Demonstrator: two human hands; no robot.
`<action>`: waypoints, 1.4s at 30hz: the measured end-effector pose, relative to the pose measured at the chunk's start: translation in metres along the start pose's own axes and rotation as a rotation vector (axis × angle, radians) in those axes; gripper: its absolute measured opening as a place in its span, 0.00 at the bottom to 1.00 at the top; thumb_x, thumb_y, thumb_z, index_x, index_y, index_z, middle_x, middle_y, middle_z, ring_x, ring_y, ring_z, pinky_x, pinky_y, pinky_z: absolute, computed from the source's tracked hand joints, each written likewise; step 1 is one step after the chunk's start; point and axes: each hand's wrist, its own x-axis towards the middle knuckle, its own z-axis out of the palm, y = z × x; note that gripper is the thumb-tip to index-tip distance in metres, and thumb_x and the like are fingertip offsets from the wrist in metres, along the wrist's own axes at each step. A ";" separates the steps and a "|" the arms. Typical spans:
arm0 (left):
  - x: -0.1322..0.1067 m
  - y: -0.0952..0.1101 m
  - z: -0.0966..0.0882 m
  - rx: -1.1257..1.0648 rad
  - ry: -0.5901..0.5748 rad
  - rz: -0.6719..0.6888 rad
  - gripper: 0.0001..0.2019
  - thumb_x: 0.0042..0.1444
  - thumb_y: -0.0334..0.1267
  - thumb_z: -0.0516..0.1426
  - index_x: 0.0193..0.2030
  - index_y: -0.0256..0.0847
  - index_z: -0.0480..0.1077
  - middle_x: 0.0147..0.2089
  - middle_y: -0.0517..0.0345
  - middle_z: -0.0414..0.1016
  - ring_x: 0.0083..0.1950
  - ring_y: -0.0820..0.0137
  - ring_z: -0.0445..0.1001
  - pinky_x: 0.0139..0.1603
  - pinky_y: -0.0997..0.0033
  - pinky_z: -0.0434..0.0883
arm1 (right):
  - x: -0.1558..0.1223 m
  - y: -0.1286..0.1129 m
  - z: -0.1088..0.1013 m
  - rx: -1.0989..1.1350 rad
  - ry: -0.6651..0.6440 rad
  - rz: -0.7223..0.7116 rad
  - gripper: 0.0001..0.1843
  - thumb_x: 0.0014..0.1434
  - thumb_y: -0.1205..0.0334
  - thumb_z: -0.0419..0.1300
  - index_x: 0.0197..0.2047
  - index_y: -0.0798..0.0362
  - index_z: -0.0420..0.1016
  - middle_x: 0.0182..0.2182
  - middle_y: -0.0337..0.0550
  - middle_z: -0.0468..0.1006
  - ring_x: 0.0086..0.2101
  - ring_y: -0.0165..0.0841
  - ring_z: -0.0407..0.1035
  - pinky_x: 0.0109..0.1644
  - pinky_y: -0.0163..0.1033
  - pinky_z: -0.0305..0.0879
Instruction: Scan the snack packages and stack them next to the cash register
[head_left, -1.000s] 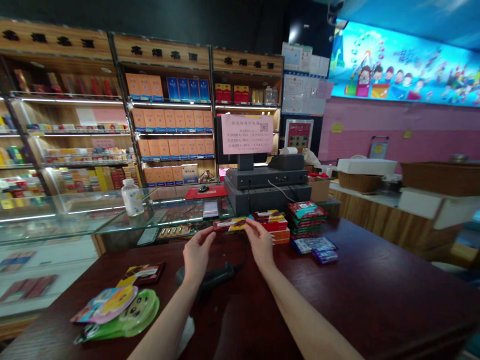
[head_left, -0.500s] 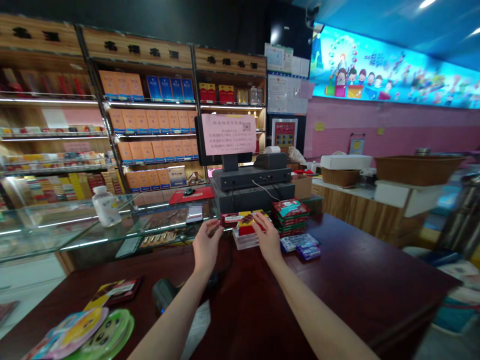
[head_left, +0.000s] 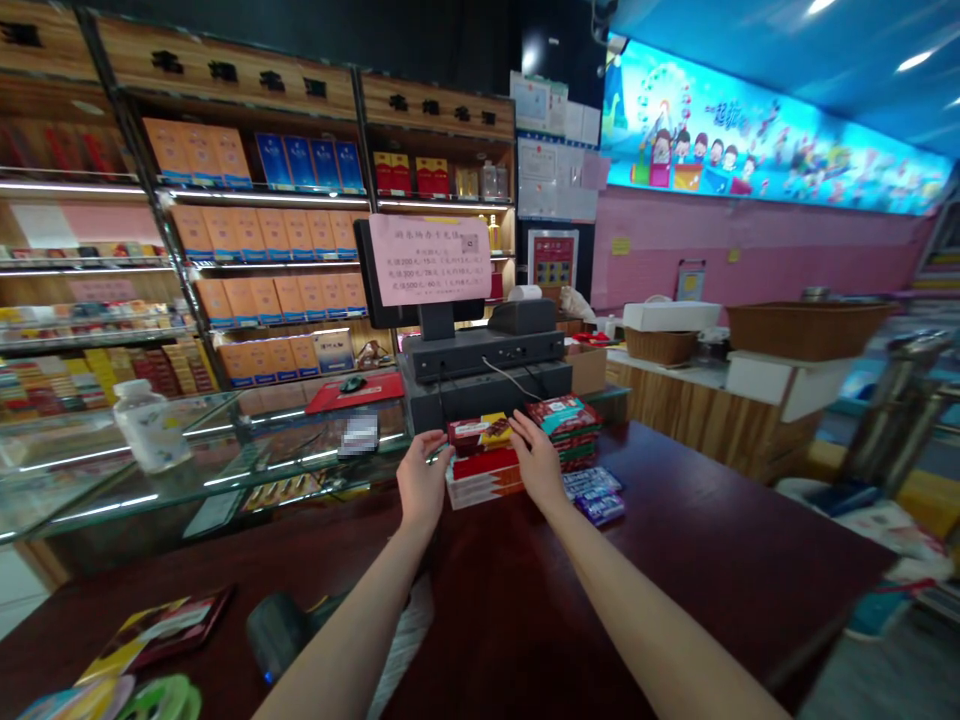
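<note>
A red and yellow packet with a brown food picture lies across a small stack of flat boxes, red on top with white and orange sides. My left hand is at its left end, fingers curved and thumb low by the stack's corner. My right hand has its fingertips on the packet's right end, so the packet sits between both hands. Right of it stands a pile of red, green and brown packets. Blue and purple packets lie in front of that pile.
Behind the stack is a cash register with a pink paper sign. A handheld scanner is near my left forearm. Another yellow and dark red packet lies left. A white bottle stands on the glass counter.
The red and yellow packet has shifted back on the stack, uncovering more of the red box beneath. Both hands stay at its ends. My view has turned slightly right.
</note>
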 end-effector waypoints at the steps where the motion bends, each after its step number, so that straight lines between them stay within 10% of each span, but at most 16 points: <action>1: 0.001 -0.002 0.003 0.006 0.001 -0.002 0.12 0.54 0.38 0.62 0.45 0.43 0.72 0.48 0.51 0.83 0.53 0.62 0.80 0.56 0.60 0.72 | 0.002 0.003 -0.001 -0.010 -0.007 -0.003 0.24 0.62 0.59 0.56 0.61 0.52 0.73 0.56 0.52 0.78 0.56 0.42 0.73 0.65 0.52 0.64; 18: 0.005 -0.007 0.014 0.054 0.009 -0.017 0.12 0.54 0.39 0.63 0.45 0.44 0.72 0.47 0.53 0.84 0.52 0.61 0.81 0.56 0.61 0.71 | 0.017 0.032 0.001 -0.009 -0.068 0.060 0.24 0.62 0.63 0.55 0.61 0.52 0.72 0.54 0.51 0.80 0.56 0.41 0.73 0.64 0.53 0.64; 42: 0.006 -0.014 0.012 0.080 0.017 0.046 0.16 0.53 0.38 0.64 0.49 0.45 0.71 0.48 0.52 0.83 0.53 0.62 0.80 0.56 0.60 0.72 | 0.013 0.014 -0.004 -0.059 0.018 0.071 0.23 0.58 0.61 0.57 0.57 0.50 0.77 0.53 0.49 0.81 0.55 0.42 0.74 0.64 0.53 0.65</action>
